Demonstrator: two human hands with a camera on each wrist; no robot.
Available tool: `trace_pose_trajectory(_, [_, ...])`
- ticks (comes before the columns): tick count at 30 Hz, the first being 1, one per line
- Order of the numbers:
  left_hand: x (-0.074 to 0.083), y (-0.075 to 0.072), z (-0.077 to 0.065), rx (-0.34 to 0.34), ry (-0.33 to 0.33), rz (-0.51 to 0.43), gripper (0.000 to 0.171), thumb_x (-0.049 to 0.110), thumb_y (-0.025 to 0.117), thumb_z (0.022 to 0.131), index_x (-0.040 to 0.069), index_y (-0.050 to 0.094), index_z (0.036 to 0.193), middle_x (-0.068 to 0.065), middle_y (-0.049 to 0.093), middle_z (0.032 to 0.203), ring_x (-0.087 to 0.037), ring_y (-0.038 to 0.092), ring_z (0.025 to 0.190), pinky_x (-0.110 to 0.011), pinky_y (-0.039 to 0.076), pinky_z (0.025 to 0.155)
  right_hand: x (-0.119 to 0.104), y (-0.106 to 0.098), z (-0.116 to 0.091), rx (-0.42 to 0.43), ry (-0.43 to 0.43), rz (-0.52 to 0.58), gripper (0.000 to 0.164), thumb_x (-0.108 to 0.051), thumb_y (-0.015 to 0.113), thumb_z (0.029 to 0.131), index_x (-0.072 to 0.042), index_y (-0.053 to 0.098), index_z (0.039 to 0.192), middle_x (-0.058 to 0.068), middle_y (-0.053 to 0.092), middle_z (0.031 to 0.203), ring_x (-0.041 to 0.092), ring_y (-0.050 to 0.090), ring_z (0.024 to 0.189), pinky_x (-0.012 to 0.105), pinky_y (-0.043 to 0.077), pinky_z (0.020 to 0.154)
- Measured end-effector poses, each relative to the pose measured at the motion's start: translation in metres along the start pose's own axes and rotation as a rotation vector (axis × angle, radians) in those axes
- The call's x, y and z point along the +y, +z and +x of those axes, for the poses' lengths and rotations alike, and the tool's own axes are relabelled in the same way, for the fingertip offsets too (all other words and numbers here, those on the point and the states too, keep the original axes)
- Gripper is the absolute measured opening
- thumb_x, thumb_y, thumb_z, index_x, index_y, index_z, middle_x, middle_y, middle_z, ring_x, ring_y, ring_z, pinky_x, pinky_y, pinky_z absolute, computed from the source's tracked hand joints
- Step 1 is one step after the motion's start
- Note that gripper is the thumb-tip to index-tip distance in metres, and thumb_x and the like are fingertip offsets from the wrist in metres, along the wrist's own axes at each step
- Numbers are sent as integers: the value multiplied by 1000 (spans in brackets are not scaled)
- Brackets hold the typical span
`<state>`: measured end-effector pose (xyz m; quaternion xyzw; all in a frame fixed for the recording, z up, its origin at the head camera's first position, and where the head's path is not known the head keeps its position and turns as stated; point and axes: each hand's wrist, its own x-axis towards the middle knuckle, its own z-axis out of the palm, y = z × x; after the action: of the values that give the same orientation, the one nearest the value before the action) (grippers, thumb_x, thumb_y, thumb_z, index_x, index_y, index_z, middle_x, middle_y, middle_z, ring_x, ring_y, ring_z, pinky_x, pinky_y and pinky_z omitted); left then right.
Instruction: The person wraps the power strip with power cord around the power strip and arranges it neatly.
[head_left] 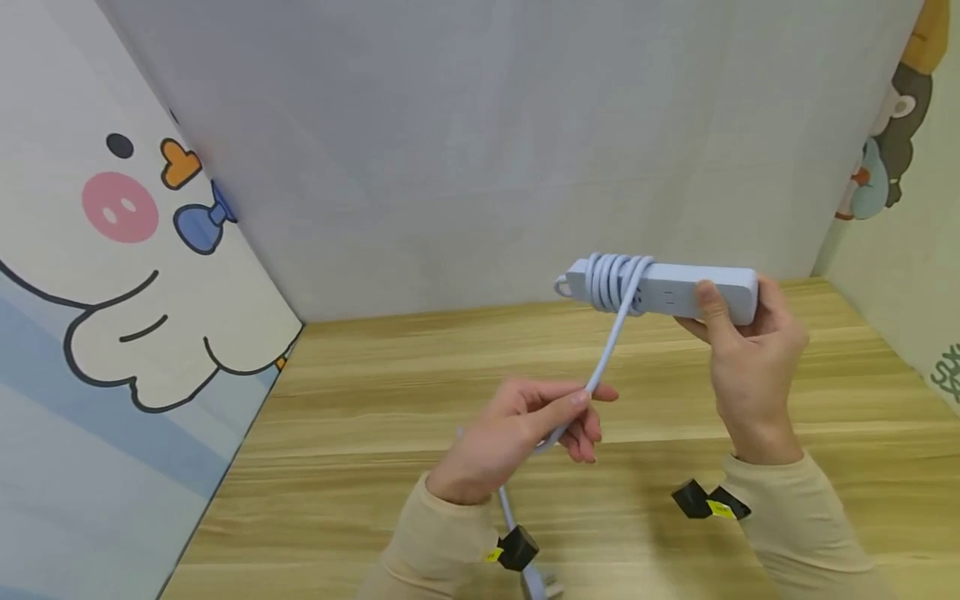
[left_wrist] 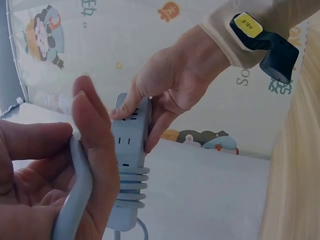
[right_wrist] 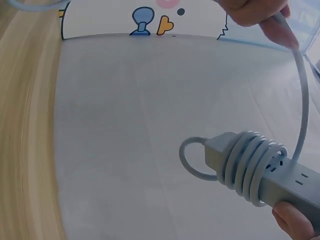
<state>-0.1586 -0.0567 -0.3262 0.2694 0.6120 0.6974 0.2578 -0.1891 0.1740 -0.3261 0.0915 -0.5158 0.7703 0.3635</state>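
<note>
My right hand (head_left: 757,358) grips the outer end of a pale blue-white power strip (head_left: 697,290), thumb across its socket face, and holds it up above the table. Several turns of the strip's own cord (head_left: 611,282) wrap around its far end, where a small loop of cord sticks out. From the last turn the cord runs down to my left hand (head_left: 525,421), which pinches it between thumb and forefinger. Below that hand the cord trails toward the plug (head_left: 534,583) near the bottom edge of the head view. The left wrist view shows the sockets (left_wrist: 124,141) and wraps up close.
A wood-grain table (head_left: 360,392) lies under both hands. Behind it stands a plain pale wall sheet (head_left: 480,167). Cartoon-printed panels flank it, a white bird panel (head_left: 52,208) on the left and a pale green panel (head_left: 907,275) on the right. Each sleeve carries a black wrist camera (head_left: 517,547).
</note>
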Motion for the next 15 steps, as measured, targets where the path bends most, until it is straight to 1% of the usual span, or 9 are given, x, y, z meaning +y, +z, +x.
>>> trace_pose_trajectory(2, [-4,4,3,-31,-7,15,35,12,47,109,-6,58,137,-16,67,93,-8,67,75,-24,58,75,0,0,1,49,11,92,25,1,69,93,8,64,116,19,60,108,25,72,98,32,60,78])
trace_pose_trajectory(4, [-7,8,5,-85,-22,47,36,11,45,109,-5,55,140,-28,64,100,-8,69,78,-25,59,78,-3,0,2,85,43,191,28,-2,69,93,11,62,118,21,59,112,28,73,99,35,60,79])
trace_pose_trajectory(6, [-10,9,6,-101,-37,67,36,11,46,109,-4,55,141,-33,61,104,-8,69,76,-25,60,77,-6,-1,5,114,100,283,30,-3,69,93,11,60,118,22,59,114,29,75,94,37,59,79])
trace_pose_trajectory(7, [-12,9,7,-108,-49,81,36,11,46,109,-4,55,140,-32,62,103,-8,69,74,-25,60,76,-7,-1,6,125,130,335,30,-4,69,94,11,60,119,23,59,116,30,75,93,39,59,79])
trace_pose_trajectory(8, [-13,8,7,-112,-64,96,36,12,47,109,-3,56,140,-27,63,100,-8,68,72,-26,60,73,-9,-2,7,134,154,383,31,-4,68,94,12,59,119,24,59,117,31,76,92,40,59,80])
trace_pose_trajectory(11, [-18,5,10,-121,-83,153,30,15,49,108,-6,66,121,-13,65,85,-9,67,63,-25,59,65,-11,-6,11,150,222,532,30,-4,64,96,12,56,120,25,59,119,36,76,89,44,58,81])
trace_pose_trajectory(13, [-22,2,13,-120,-90,195,30,16,51,108,-8,69,108,-7,64,78,-9,66,59,-25,58,60,-12,-8,13,134,259,609,29,-4,61,98,12,55,122,25,57,121,39,75,91,46,56,83])
trace_pose_trajectory(15, [-27,-1,15,-122,-103,227,32,18,51,108,-7,70,101,-6,63,73,-9,65,57,-24,57,58,-12,-11,13,100,307,678,28,-6,58,100,10,53,123,23,54,124,41,74,94,47,56,86])
